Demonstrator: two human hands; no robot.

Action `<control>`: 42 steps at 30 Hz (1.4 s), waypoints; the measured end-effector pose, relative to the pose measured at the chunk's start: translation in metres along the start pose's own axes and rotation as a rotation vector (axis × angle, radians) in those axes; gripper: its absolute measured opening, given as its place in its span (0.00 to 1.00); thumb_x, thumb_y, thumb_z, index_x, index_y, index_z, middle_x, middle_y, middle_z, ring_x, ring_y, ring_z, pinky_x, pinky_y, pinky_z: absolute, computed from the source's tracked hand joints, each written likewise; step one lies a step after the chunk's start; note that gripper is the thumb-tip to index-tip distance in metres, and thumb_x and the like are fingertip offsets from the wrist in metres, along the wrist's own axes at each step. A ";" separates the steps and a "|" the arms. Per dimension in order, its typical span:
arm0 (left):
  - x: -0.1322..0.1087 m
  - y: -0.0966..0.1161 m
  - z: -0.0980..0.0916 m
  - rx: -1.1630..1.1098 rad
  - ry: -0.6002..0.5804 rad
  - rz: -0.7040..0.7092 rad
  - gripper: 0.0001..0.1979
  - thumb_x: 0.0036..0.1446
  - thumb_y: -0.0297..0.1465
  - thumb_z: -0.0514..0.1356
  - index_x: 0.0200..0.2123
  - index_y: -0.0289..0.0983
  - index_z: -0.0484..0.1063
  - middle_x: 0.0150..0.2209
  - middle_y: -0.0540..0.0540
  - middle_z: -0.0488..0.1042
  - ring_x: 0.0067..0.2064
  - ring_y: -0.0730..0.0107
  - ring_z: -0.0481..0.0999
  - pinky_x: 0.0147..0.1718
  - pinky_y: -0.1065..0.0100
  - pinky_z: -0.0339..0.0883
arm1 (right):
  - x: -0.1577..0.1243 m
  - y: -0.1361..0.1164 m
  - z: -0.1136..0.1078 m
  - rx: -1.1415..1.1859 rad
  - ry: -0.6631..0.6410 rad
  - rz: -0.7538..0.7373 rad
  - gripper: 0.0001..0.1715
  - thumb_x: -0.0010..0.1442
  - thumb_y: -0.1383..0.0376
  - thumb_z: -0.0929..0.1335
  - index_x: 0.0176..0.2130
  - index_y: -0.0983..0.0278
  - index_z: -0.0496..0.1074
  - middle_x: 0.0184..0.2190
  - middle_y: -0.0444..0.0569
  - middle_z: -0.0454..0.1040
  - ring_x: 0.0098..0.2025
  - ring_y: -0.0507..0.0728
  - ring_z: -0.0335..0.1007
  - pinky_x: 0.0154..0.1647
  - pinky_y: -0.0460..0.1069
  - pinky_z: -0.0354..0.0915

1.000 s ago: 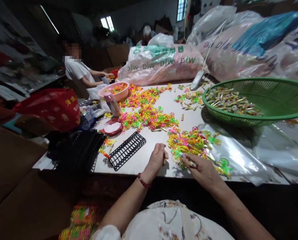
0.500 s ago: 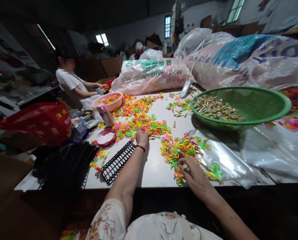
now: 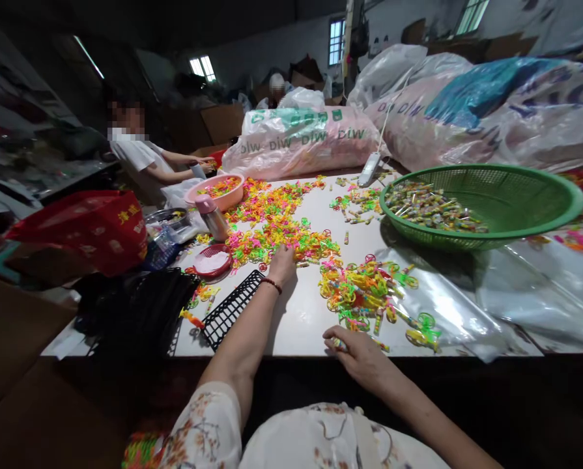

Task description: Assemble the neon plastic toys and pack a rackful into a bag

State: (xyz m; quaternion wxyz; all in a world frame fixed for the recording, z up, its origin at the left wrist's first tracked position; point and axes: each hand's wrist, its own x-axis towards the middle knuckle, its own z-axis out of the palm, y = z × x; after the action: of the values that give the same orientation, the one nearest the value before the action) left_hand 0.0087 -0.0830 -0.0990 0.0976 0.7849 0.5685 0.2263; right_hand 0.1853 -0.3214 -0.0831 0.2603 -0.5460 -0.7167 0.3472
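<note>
The left hand [image 3: 282, 266] is sitting at the near edge of a big, bright heap of little plastic pieces [image 3: 291, 228]. I cannot tell if its fingers are holding anything. The right hand [image 3: 362, 358] is pinching a small, bright-coloured tube [image 3: 340, 345] near the front edge of the flat white table [image 3: 301, 329]. Just past it, a smaller pile of colourful plastic pieces [image 3: 357, 286] is lying. A black plastic rack [image 3: 228, 309] is lying by the left forearm [image 3: 245, 329]. A round green plastic basket [image 3: 516, 202] is holding many small tubes [image 3: 430, 207].
</note>
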 end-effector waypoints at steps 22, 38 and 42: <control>0.008 -0.007 0.001 -0.128 -0.020 -0.069 0.11 0.47 0.27 0.65 0.29 0.38 0.63 0.35 0.44 0.67 0.46 0.57 0.66 0.50 0.59 0.58 | 0.062 0.074 -0.048 -0.480 0.216 -0.020 0.16 0.57 0.76 0.62 0.43 0.64 0.70 0.39 0.52 0.73 0.42 0.56 0.67 0.41 0.48 0.60; -0.071 0.028 -0.037 -1.293 -0.074 -0.470 0.21 0.48 0.46 0.66 0.27 0.37 0.62 0.25 0.52 0.64 0.26 0.78 0.66 0.25 0.73 0.61 | 0.046 0.013 -0.008 0.906 0.119 0.299 0.28 0.53 0.43 0.70 0.36 0.64 0.69 0.25 0.41 0.68 0.19 0.45 0.56 0.16 0.41 0.54; -0.109 0.042 -0.044 -1.631 -0.163 -0.520 0.18 0.41 0.35 0.72 0.30 0.36 0.67 0.29 0.52 0.69 0.29 0.79 0.70 0.30 0.74 0.64 | 0.046 0.001 -0.008 0.884 0.110 0.278 0.28 0.54 0.43 0.69 0.41 0.63 0.72 0.33 0.46 0.71 0.28 0.49 0.66 0.21 0.42 0.59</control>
State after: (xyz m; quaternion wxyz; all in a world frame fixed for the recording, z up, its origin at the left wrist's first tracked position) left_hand -0.0040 -0.2034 -0.0697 0.7204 0.3281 0.3814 0.4773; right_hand 0.1797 -0.2748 -0.0792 0.4566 -0.4910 -0.4052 0.6215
